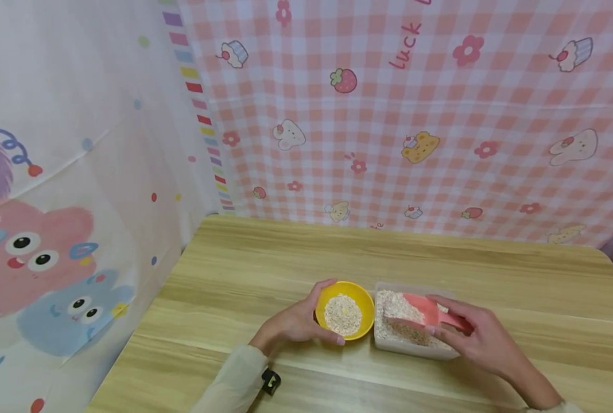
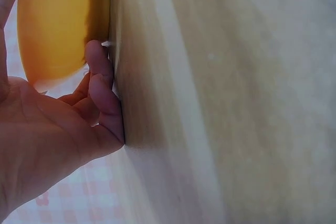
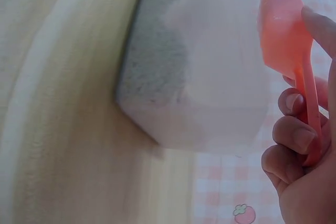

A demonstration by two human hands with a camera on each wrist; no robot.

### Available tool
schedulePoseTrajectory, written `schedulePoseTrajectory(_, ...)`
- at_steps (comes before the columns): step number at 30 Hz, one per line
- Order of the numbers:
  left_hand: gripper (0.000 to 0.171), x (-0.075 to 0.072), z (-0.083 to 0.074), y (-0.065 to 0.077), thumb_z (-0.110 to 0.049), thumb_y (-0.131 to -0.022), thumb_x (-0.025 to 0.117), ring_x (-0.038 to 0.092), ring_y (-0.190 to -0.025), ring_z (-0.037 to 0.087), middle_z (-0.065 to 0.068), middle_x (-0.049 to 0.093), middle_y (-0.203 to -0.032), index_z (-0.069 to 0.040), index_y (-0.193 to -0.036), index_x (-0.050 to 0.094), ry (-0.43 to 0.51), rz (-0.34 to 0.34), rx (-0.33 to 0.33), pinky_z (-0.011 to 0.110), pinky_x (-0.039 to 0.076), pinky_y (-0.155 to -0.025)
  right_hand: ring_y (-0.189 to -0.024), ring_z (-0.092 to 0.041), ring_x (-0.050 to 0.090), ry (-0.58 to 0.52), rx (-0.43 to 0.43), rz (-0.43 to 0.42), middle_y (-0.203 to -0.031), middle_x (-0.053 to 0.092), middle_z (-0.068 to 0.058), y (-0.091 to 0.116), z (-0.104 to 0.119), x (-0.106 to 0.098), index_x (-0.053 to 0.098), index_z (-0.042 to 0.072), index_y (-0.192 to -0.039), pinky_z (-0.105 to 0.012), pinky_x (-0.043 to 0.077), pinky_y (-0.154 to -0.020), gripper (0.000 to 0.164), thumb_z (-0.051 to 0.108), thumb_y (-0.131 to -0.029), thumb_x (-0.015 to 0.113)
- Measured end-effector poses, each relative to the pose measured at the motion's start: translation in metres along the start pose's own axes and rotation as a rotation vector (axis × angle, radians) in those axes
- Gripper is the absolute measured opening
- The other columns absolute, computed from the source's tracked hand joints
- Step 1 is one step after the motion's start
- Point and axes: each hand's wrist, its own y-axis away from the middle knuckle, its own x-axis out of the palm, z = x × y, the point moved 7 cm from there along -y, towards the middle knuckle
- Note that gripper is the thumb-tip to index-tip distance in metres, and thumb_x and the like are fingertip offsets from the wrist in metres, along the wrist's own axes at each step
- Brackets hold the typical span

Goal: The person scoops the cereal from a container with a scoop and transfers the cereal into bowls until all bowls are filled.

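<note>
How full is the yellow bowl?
The yellow bowl is partly full: oat flakes cover its bottom, bare yellow wall showing above them.

Pink checked cloth (image 1: 389, 115) hung behind the wooden table (image 1: 265, 252) | White cartoon-printed sheet (image 1: 105, 166) hung at the table's left side

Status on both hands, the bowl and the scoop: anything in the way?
Left hand holding yellow bowl, flakes inside. Right hand gripping pink scoop, flakes loaded, above tub. No obstruction seen between scoop and bowl.
</note>
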Motion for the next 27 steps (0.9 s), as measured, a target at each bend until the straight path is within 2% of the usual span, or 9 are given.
schedulePoseTrajectory(1, 0.115, 0.0, 0.0, 0.0, -0.035, -0.069, 0.092, 0.038, -0.139, 0.033, 0.012, 0.035, -0.156, -0.037, -0.155, 0.016, 0.003, 0.0, 0.001, 0.061, 0.023, -0.113, -0.053, 0.004, 0.036, 0.001, -0.013, 0.003, -0.078, 0.06, 0.006, -0.002, 0.002, 0.0, 0.066, 0.012, -0.128, -0.019, 0.038, -0.049, 0.051, 0.012, -0.08, 0.082)
schedulePoseTrajectory(4, 0.114, 0.0, 0.0, 0.0, -0.035, -0.069, 0.092, 0.038, -0.139, 0.033, 0.013, 0.036, -0.156, -0.037, -0.155, 0.017, 0.006, -0.002, 0.003, 0.061, 0.023, -0.114, -0.05, 0.006, 0.033, 0.006, -0.039, 0.012, -0.064, 0.04, 0.013, -0.006, 0.007, -0.003, 0.066, 0.011, -0.128, -0.018, 0.035, -0.045, 0.051, 0.011, -0.08, 0.082)
schedulePoseTrajectory(5, 0.114, 0.0, 0.0, 0.0, -0.035, -0.069, 0.092, 0.038, -0.139, 0.033, 0.012, 0.036, -0.156, -0.037, -0.155, 0.017, 0.004, -0.002, 0.003, 0.061, 0.024, -0.114, -0.05, 0.006, 0.033, 0.007, -0.043, 0.012, -0.064, 0.039, 0.014, -0.008, 0.008, -0.004, 0.066, 0.01, -0.128, -0.017, 0.034, -0.044, 0.051, 0.011, -0.079, 0.082)
schedulePoseTrajectory(6, 0.114, -0.001, 0.0, 0.0, -0.035, -0.069, 0.092, 0.038, -0.139, 0.033, 0.013, 0.036, -0.156, -0.037, -0.155, 0.017, 0.004, -0.003, 0.004, 0.061, 0.024, -0.114, -0.05, 0.006, 0.033, 0.006, -0.048, 0.014, -0.064, 0.04, 0.014, -0.009, 0.009, -0.005, 0.066, 0.009, -0.128, -0.017, 0.035, -0.045, 0.051, 0.011, -0.079, 0.083)
schedulePoseTrajectory(8, 0.114, -0.001, 0.0, 0.0, -0.035, -0.069, 0.092, 0.038, -0.138, 0.032, 0.013, 0.036, -0.156, -0.036, -0.155, 0.017, 0.005, -0.004, 0.006, 0.06, 0.024, -0.114, -0.053, 0.004, 0.035, 0.014, -0.054, 0.015, -0.071, 0.051, 0.011, -0.012, 0.012, -0.007, 0.066, 0.009, -0.127, -0.018, 0.036, -0.047, 0.051, 0.011, -0.079, 0.083)
schedulePoseTrajectory(10, 0.114, -0.002, 0.0, 0.0, -0.035, -0.068, 0.092, 0.039, -0.138, 0.032, 0.013, 0.036, -0.155, -0.037, -0.154, 0.017, 0.0, -0.004, 0.006, 0.061, 0.024, -0.114, -0.058, 0.002, 0.042, 0.039, -0.063, 0.015, -0.085, 0.065, 0.004, -0.016, 0.015, -0.009, 0.066, 0.009, -0.127, -0.018, 0.039, -0.052, 0.051, 0.012, -0.079, 0.083)
schedulePoseTrajectory(13, 0.113, -0.002, 0.001, 0.0, -0.036, -0.068, 0.092, 0.04, -0.137, 0.032, 0.013, 0.037, -0.155, -0.039, -0.154, 0.017, -0.01, -0.006, 0.002, 0.061, 0.025, -0.113, -0.066, -0.002, 0.049, 0.077, -0.071, 0.024, -0.107, 0.071, -0.007, -0.022, 0.021, -0.009, 0.067, 0.009, -0.127, -0.021, 0.042, -0.057, 0.05, 0.014, -0.08, 0.083)
schedulePoseTrajectory(21, 0.111, -0.002, 0.001, 0.001, -0.036, -0.068, 0.092, 0.04, -0.137, 0.032, 0.012, 0.037, -0.155, -0.044, -0.151, 0.019, -0.004, -0.009, -0.003, 0.061, 0.025, -0.113, -0.074, -0.005, 0.053, 0.143, -0.092, 0.062, -0.111, 0.073, -0.006, -0.041, 0.04, -0.004, 0.068, 0.014, -0.126, -0.022, 0.043, -0.062, 0.051, 0.025, -0.08, 0.084)
schedulePoseTrajectory(27, 0.11, -0.001, 0.0, 0.002, -0.037, -0.069, 0.091, 0.041, -0.137, 0.032, 0.009, 0.037, -0.156, -0.046, -0.151, 0.017, -0.023, -0.003, 0.008, 0.061, 0.027, -0.112, -0.072, -0.006, 0.051, 0.192, -0.124, 0.096, -0.108, 0.073, -0.003, -0.05, 0.051, 0.003, 0.068, 0.014, -0.127, -0.023, 0.041, -0.062, 0.054, 0.032, -0.078, 0.085)
